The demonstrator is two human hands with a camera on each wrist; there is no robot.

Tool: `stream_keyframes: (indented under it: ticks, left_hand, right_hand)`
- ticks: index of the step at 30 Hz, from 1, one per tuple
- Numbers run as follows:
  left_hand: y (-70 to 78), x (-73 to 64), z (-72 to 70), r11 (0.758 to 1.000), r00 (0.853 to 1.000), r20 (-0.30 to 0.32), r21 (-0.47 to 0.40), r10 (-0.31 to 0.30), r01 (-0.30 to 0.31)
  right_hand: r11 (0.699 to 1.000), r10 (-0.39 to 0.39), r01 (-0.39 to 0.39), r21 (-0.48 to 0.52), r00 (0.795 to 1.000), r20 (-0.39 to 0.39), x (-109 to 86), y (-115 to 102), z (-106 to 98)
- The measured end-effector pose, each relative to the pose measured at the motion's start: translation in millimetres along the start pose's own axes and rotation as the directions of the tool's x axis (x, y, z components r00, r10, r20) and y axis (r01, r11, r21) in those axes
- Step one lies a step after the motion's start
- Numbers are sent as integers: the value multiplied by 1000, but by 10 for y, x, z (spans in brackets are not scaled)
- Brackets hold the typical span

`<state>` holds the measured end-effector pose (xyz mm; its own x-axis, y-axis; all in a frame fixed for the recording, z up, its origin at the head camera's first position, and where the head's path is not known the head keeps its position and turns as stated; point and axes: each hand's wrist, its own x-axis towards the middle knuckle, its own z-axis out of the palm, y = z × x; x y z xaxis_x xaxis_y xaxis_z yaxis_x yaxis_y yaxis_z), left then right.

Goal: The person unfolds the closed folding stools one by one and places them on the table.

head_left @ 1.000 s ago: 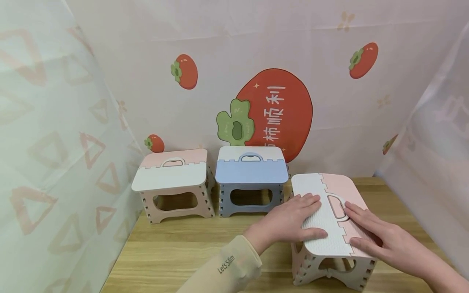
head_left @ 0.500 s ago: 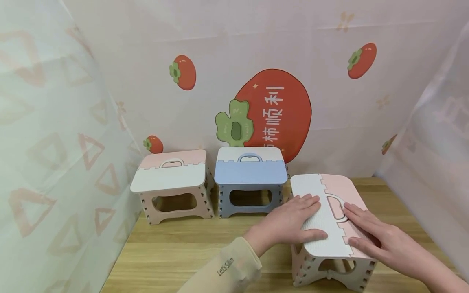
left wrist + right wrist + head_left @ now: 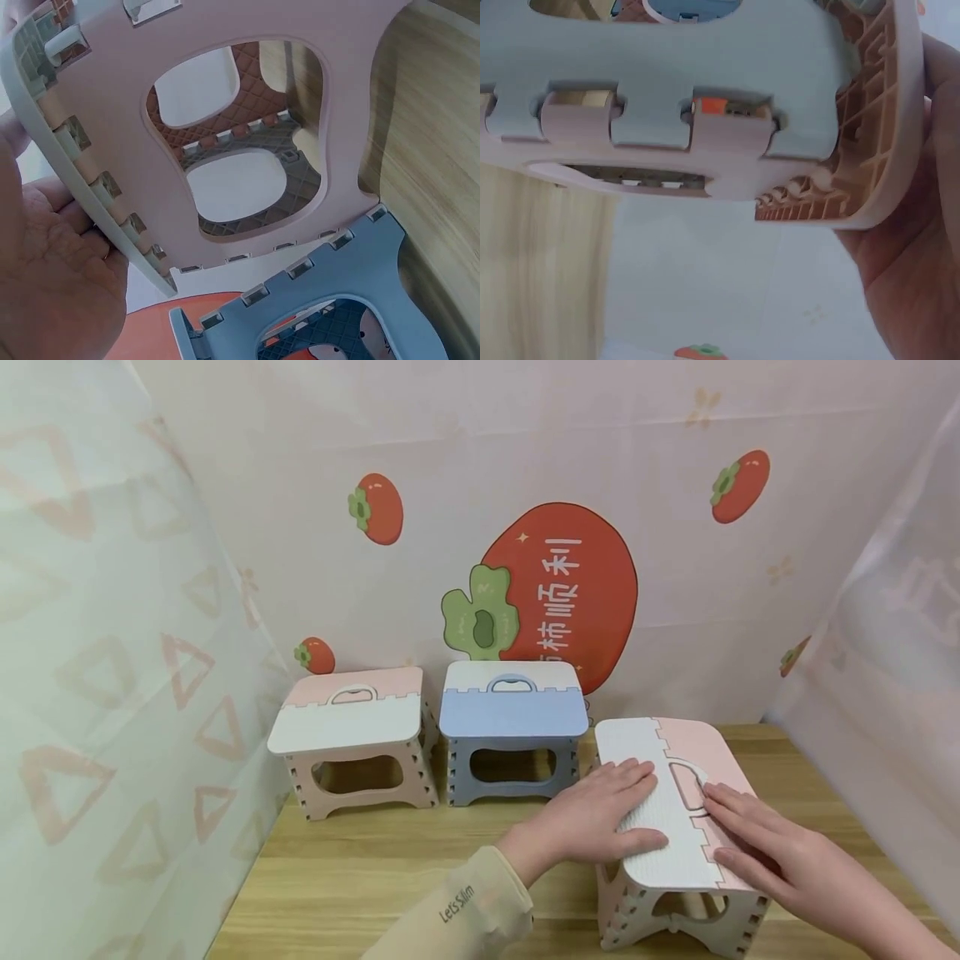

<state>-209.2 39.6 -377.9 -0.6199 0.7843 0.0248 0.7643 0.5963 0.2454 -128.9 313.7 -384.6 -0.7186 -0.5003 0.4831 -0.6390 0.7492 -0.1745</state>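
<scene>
A pink and white folding stool [image 3: 671, 860] stands unfolded on its legs at the table's right front. My left hand [image 3: 600, 810] rests with fairly straight fingers on the white half of its top, thumb spread apart. On the pink half lies my right hand [image 3: 787, 852], its fingertips beside the looped carrying handle [image 3: 692, 787]. From below, the left wrist view shows the stool's pink side panel [image 3: 349, 90] with a large cutout. In the right wrist view, the ribbed underside [image 3: 874, 97] of the seat shows next to my palm.
Behind, a blue and white folding stool [image 3: 513, 714] stands upright, with another pink and white folding stool [image 3: 348, 718] to its left. All stand on a wood-grain table [image 3: 360, 868]. Printed cloth [image 3: 285, 485] walls enclose the back and both sides.
Both hands stay flat on the stool's top. The right fingers have shifted very slightly left along the handle; the stools have not moved.
</scene>
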Motion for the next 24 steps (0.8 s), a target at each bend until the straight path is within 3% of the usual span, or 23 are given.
stream_keyframes:
  ticks: [6,13,20,24]
  left_hand:
    - [-98,47,-96,997,998,-56,-73,13,-17]
    - [-241,119,-207,992,994,-105,-130,-18,5]
    - [-310,202,-110,995,996,-86,-96,24,-32]
    - [-321,208,-6,998,997,-69,-52,43,-47]
  right_hand:
    - [986,-168,169,5,984,-54,43,-103,-47]
    - [947,-317,322,6,936,-151,139,-277,19]
    - [926,-376,378,4,921,-103,159,-395,134]
    - [921,-387,391,0,912,-139,146,-392,192]
